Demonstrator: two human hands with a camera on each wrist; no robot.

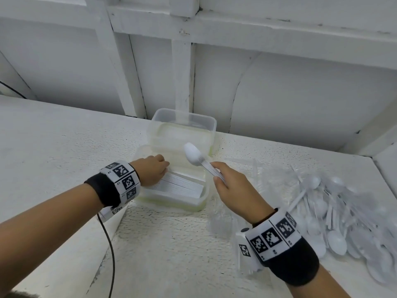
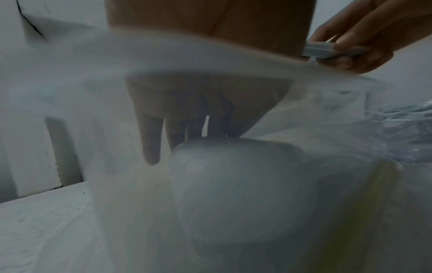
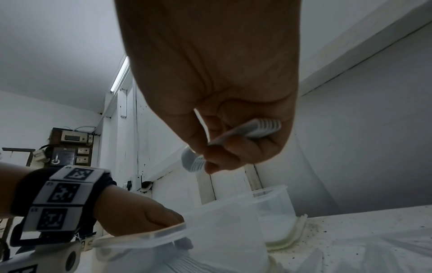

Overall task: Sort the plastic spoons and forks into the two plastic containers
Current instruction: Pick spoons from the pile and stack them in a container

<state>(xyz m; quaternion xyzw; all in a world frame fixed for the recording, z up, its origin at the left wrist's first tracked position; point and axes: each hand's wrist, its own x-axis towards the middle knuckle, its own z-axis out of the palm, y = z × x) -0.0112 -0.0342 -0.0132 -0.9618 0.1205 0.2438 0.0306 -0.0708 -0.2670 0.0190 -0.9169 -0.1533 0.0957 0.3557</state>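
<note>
We're over the white table [image 1: 64, 147], and just past both hands sit two clear containers: the near container [image 1: 199, 203], with a neat stack of nested spoons [image 1: 182, 187] lying flat inside, and the far container [image 1: 184, 117] right behind it, touching it, against the wall. Out to the right of our right hand there's the loose pile [image 1: 335, 216] of white cutlery, spoons mostly, on crinkled clear plastic; we can't pick out forks in the blur. Our left hand [image 1: 151, 169] reaches over the near container's left rim, fingers [image 2: 151, 140] down inside and resting on the stacked spoons; whether it's gripping them we can't tell. Our right hand [image 1: 234, 188] is up above the near container's right edge, fingers and thumb curled tight round the handles of a small bundle [image 1: 200, 161] of nested spoons, bowls pointing away toward the far container.
</note>
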